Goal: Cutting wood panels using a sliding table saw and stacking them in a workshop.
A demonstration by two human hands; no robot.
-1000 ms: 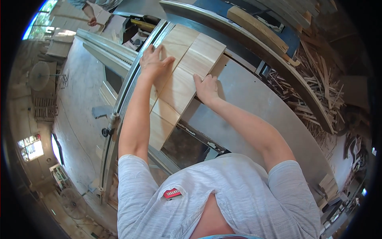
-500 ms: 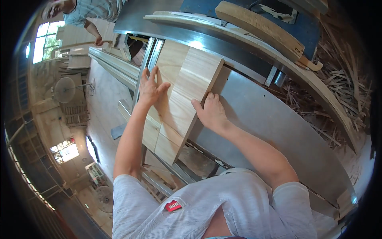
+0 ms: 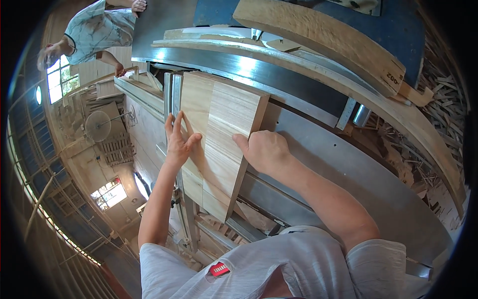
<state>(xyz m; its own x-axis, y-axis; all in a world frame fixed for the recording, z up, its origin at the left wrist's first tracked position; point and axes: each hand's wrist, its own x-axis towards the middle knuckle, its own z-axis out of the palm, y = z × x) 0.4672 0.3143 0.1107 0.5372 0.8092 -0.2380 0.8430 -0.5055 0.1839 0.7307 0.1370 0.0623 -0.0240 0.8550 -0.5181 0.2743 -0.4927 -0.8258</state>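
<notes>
A flat pale wooden panel, glued up from several boards, lies on the grey metal machine table. My left hand lies flat on the panel's left part, fingers spread, next to the metal rail along the table's left side. My right hand grips the panel's right edge about midway along it, thumb on top and fingers curled over the side.
A long curved wooden beam rests across the blue machine top at the back. Wood offcuts pile up at the right. Another person stands at the upper left by stacked boards. A round fan stands at the left.
The panel has slid away from me along the rail, with both hands still on it. The view has tilted, so the panel now lies more upright in the picture.
</notes>
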